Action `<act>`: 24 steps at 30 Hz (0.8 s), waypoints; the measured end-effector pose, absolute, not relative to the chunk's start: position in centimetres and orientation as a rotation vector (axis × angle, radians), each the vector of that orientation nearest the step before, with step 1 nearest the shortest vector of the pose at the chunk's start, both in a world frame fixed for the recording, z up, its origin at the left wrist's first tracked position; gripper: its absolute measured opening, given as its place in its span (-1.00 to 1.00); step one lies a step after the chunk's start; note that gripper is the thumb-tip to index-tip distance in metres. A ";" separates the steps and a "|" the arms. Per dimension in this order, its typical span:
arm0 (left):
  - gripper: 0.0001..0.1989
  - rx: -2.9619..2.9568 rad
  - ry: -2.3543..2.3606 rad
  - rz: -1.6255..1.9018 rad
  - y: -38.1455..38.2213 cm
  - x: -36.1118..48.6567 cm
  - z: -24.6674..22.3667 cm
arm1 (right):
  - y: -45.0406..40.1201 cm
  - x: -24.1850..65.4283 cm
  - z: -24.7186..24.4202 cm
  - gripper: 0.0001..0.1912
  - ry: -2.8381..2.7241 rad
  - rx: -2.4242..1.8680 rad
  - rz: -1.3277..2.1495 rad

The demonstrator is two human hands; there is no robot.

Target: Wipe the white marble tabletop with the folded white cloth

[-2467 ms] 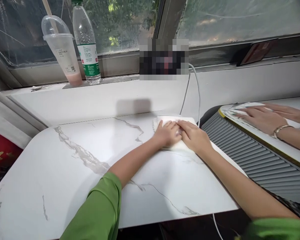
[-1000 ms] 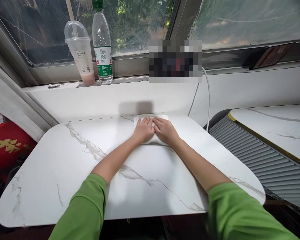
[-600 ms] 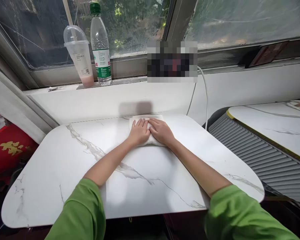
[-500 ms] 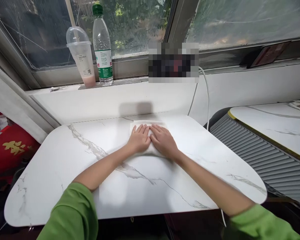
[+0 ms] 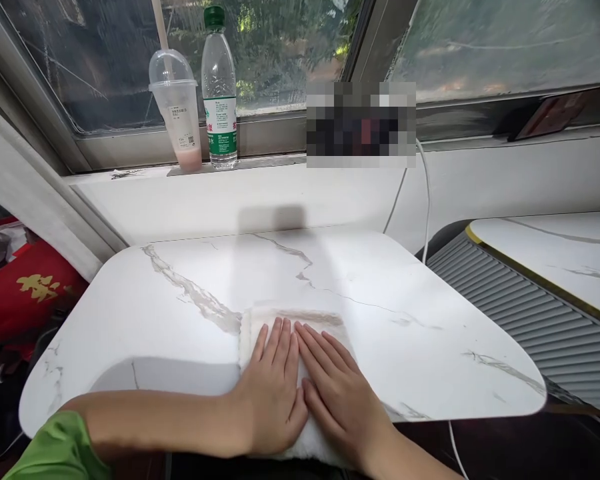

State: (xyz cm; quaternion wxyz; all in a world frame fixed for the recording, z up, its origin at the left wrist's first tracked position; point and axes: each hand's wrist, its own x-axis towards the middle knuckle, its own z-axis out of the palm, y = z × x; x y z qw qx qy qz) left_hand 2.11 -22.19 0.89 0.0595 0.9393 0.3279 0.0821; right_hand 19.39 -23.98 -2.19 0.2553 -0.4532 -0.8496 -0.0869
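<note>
A folded white cloth [image 5: 315,320] lies flat on the white marble-patterned table [image 5: 180,373], by its near edge. A brownish streak runs along the cloth's far side. My left hand [image 5: 273,390] presses flat on it, fingers stretched forward. Beside it, my right hand [image 5: 343,393] lies flat on the same cloth, its fingers slanting toward the left hand. The thumbs nearly touch. Much of the cloth is hidden under both palms.
On the window ledge stand a plastic cup [image 5: 180,123] with a straw and a green-capped bottle [image 5: 220,113]. White cables [image 5: 427,207] hang at the wall. A second table [image 5: 555,247] with a ribbed side is at right; a red bag [image 5: 45,287] lies at left.
Both hands have drawn the cloth from the table's far side back to its near edge, toward me. The view has shifted slightly.
</note>
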 end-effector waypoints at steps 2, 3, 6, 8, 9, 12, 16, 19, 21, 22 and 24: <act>-0.40 2.783 1.036 0.243 -20.6 2.3 0.7 | -22.3 19.2 -2.2 -0.37 -2.360 -1.251 -0.236; -0.40 2.749 1.075 0.244 -19.4 2.4 0.6 | -21.0 19.2 -2.2 -0.40 -2.392 -1.264 -0.218; -0.40 2.652 1.239 0.309 -14.8 2.5 0.2 | -16.0 18.6 -1.8 -0.43 -2.468 -1.360 -0.117; -0.42 2.615 1.330 0.372 -10.9 2.2 -0.1 | -12.0 17.8 -1.4 -0.42 -2.486 -1.457 -0.037; -0.44 2.609 1.368 0.397 -8.9 2.0 -0.2 | -10.0 17.3 -1.3 -0.42 -2.486 -1.500 -0.008; -0.48 2.633 1.449 0.405 -3.3 1.5 -0.3 | -4.7 15.8 -1.0 -0.40 -2.447 -1.596 0.018; -0.53 2.697 1.430 0.412 1.4 0.9 -0.3 | -0.6 14.6 -1.2 -0.40 -2.367 -1.666 0.007; -0.56 2.705 1.437 0.448 2.1 0.8 -0.4 | -0.3 14.3 -1.3 -0.42 -2.322 -1.681 -0.021; -0.56 2.699 1.454 0.451 1.6 0.7 -0.5 | -0.9 14.2 -1.4 -0.42 -2.306 -1.680 -0.033; -0.55 2.697 1.461 0.443 1.1 0.6 -0.5 | -1.5 14.1 -1.4 -0.43 -2.300 -1.684 -0.031; -0.53 2.701 1.463 0.414 -0.4 0.3 -0.5 | -2.9 13.9 -1.3 -0.43 -2.278 -1.700 -0.018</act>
